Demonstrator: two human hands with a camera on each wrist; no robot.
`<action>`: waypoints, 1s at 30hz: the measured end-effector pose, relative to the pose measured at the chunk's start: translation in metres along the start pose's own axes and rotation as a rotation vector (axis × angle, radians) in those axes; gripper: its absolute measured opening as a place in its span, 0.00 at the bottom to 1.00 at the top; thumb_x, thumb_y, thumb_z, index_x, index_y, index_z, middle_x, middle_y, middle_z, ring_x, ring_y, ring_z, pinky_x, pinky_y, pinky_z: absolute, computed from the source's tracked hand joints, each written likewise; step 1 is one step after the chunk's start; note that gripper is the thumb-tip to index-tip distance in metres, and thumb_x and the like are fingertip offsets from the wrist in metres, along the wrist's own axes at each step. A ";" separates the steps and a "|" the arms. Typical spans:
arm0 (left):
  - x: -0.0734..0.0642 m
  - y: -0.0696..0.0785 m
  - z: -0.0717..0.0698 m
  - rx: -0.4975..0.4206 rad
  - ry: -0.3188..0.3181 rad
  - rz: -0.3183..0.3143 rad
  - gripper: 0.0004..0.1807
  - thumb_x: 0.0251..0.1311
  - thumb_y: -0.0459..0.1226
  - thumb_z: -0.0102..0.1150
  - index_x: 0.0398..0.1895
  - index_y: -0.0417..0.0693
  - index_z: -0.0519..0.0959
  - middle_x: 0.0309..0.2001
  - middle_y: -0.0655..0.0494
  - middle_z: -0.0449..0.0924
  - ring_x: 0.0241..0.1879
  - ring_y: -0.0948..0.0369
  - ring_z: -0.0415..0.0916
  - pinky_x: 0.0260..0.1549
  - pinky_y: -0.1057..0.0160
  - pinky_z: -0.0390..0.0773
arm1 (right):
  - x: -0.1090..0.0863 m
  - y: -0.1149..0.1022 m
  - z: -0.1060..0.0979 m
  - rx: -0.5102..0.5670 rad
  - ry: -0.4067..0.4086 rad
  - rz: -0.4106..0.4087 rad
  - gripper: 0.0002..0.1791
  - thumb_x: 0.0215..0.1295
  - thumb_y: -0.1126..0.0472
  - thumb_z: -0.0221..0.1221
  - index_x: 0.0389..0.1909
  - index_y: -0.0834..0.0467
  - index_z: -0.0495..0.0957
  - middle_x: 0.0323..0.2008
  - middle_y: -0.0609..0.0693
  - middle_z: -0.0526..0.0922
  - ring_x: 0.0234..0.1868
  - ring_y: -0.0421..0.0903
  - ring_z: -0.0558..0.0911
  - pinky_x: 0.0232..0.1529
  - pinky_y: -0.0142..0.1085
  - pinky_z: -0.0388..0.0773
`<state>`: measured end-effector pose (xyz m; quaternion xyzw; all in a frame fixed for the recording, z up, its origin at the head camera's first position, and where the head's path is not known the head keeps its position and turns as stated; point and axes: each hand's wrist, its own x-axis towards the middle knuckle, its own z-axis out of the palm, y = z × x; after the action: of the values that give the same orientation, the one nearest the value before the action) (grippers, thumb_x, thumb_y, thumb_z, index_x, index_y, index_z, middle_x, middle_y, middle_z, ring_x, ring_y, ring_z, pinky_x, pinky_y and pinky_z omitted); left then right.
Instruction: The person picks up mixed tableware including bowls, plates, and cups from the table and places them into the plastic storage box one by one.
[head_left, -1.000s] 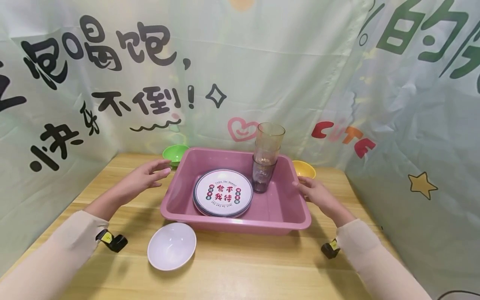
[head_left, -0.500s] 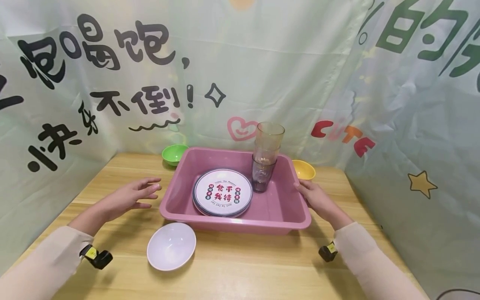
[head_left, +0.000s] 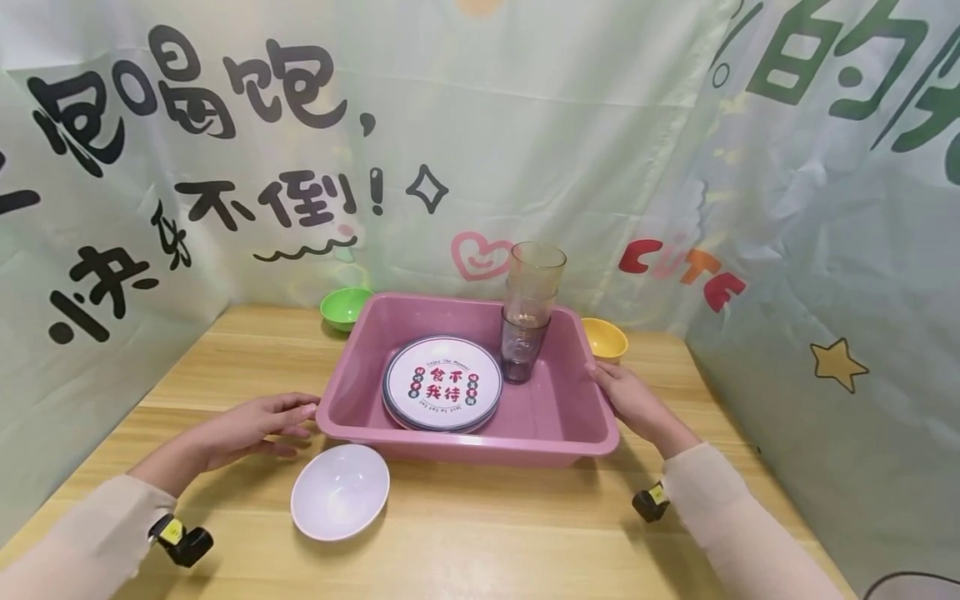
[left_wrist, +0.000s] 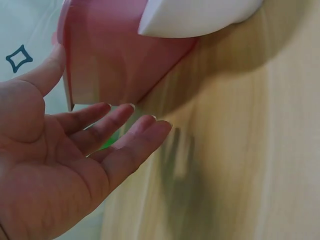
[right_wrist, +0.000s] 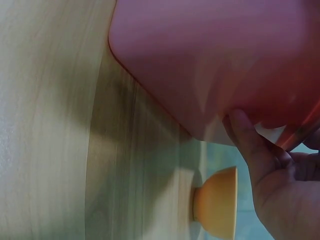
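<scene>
A pink plastic basin [head_left: 551,417] stands on the wooden table, with a stack of white plates [head_left: 442,383] and nested clear cups [head_left: 525,333] inside. My right hand [head_left: 637,404] grips its right rim; in the right wrist view a finger lies along the basin's outer wall [right_wrist: 175,60]. My left hand [head_left: 251,433] is at the left rim, fingers spread and fairly straight, its thumb tip right at the rim in the left wrist view. Just in front of the basin's left corner sits a white bowl [head_left: 341,492], close to the left hand.
A green bowl [head_left: 345,308] stands behind the basin's left side, and a yellow bowl [head_left: 604,339] behind its right side. Printed fabric [head_left: 600,150] hangs around the back and sides of the wooden table [head_left: 480,533].
My left hand has come down and toward me along the basin's left side to near its front corner. The right hand has settled onto the right rim. The basin has stayed in place.
</scene>
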<state>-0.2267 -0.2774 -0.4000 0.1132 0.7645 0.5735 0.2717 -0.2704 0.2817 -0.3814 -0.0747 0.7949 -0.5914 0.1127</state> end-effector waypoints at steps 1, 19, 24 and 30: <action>0.000 -0.001 0.001 -0.002 -0.008 0.001 0.36 0.75 0.47 0.45 0.74 0.32 0.50 0.65 0.37 0.65 0.61 0.43 0.67 0.55 0.48 0.76 | 0.000 0.000 0.000 0.001 -0.002 0.000 0.30 0.80 0.53 0.40 0.70 0.72 0.57 0.61 0.73 0.69 0.57 0.55 0.76 0.50 0.38 0.79; -0.001 -0.014 0.022 -0.050 -0.171 -0.012 0.35 0.74 0.42 0.48 0.73 0.28 0.49 0.61 0.37 0.71 0.54 0.47 0.75 0.49 0.49 0.80 | -0.001 0.001 0.001 0.013 -0.007 -0.005 0.30 0.81 0.54 0.38 0.70 0.73 0.56 0.61 0.73 0.68 0.59 0.57 0.74 0.52 0.39 0.78; -0.001 -0.015 0.026 -0.066 -0.200 0.000 0.34 0.74 0.41 0.48 0.72 0.27 0.51 0.55 0.40 0.75 0.50 0.47 0.77 0.46 0.49 0.81 | -0.001 0.002 0.001 0.018 -0.003 -0.012 0.29 0.81 0.54 0.38 0.70 0.74 0.56 0.62 0.74 0.67 0.59 0.58 0.74 0.52 0.39 0.78; 0.000 -0.017 0.030 -0.081 -0.231 0.005 0.34 0.74 0.39 0.47 0.72 0.26 0.49 0.55 0.40 0.75 0.50 0.47 0.77 0.45 0.49 0.82 | -0.001 0.002 0.001 0.016 0.002 -0.008 0.30 0.81 0.54 0.38 0.70 0.73 0.55 0.63 0.74 0.66 0.60 0.59 0.73 0.54 0.40 0.78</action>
<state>-0.2078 -0.2582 -0.4218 0.1693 0.7040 0.5878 0.3609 -0.2687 0.2814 -0.3832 -0.0762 0.7899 -0.5984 0.1103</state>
